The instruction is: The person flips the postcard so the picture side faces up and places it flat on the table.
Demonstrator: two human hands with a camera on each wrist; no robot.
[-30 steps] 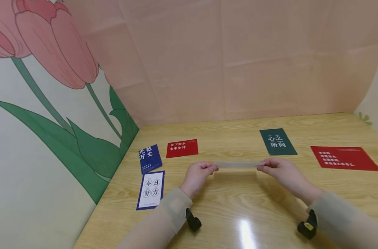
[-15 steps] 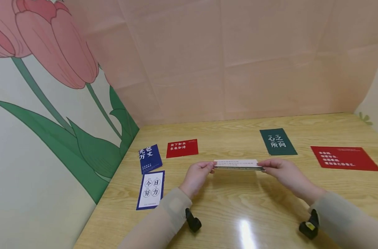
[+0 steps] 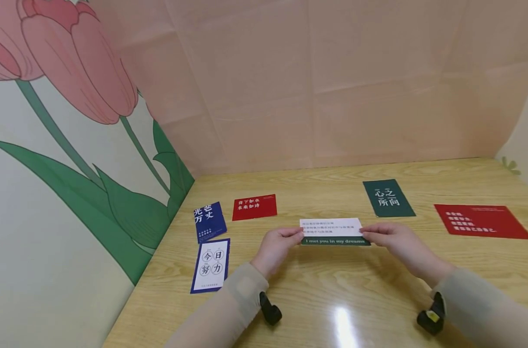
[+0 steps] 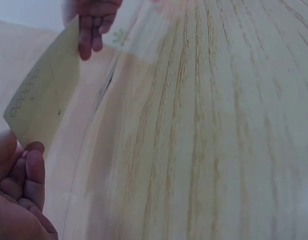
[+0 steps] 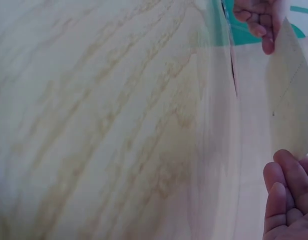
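In the head view a postcard (image 3: 331,229), white above and green below with "I met you in my dreams", is held up over the table between both hands. My left hand (image 3: 274,249) pinches its left end between thumb and fingers. At the other end, my right hand (image 3: 403,244) pinches the card the same way. Both wrist views show its pale underside: a row of printed circles is visible on the postcard (image 4: 51,87) from the left wrist, and a dotted line on the postcard (image 5: 286,100) from the right.
On the wood-grain table (image 3: 316,299) lie a blue card (image 3: 209,223), a white card with blue border (image 3: 210,266), a red card (image 3: 255,208), a green card (image 3: 389,198) and a larger red card (image 3: 483,221). A pink sheet (image 3: 333,87) hangs behind the table.
The postcard was seen nearly edge-on; it has tilted so its printed white and green face shows to the head camera. Both hands stay almost in place, still gripping it.
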